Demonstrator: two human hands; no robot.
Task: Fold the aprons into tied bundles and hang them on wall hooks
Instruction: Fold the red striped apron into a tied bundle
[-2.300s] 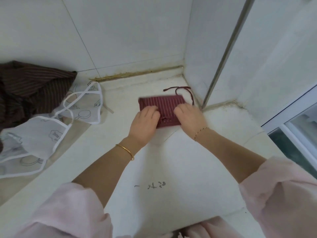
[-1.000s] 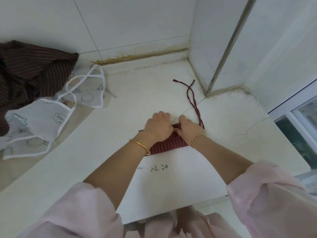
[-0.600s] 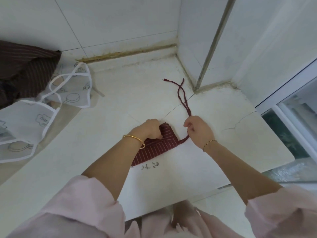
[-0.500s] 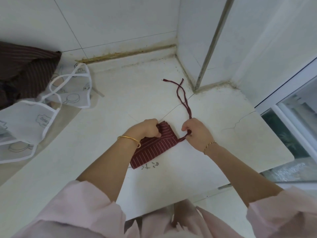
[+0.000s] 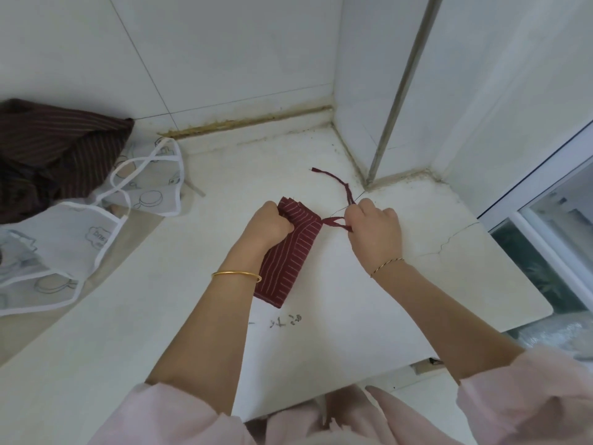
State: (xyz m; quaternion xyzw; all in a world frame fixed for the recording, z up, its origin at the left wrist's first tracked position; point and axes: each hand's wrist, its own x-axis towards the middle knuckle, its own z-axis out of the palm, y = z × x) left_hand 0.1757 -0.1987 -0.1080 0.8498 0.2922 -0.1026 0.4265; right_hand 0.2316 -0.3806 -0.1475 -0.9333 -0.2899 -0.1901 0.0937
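Observation:
A dark red striped apron (image 5: 290, 255) lies folded into a narrow bundle on the white counter (image 5: 353, 300). My left hand (image 5: 268, 224) grips the bundle's far end with curled fingers. My right hand (image 5: 373, 228) pinches the apron's red tie strings (image 5: 338, 187) just right of the bundle; the loose string ends trail away toward the wall corner.
A white printed apron (image 5: 77, 232) with white straps lies spread at the left. A dark brown striped cloth (image 5: 48, 152) is heaped behind it against the tiled wall. A metal post (image 5: 394, 101) stands in the corner. A glass window (image 5: 552, 239) is at the right.
The bundle has turned to lie lengthwise toward me. My right hand has drawn the strings in, so less string trails toward the corner. My left hand keeps its grip.

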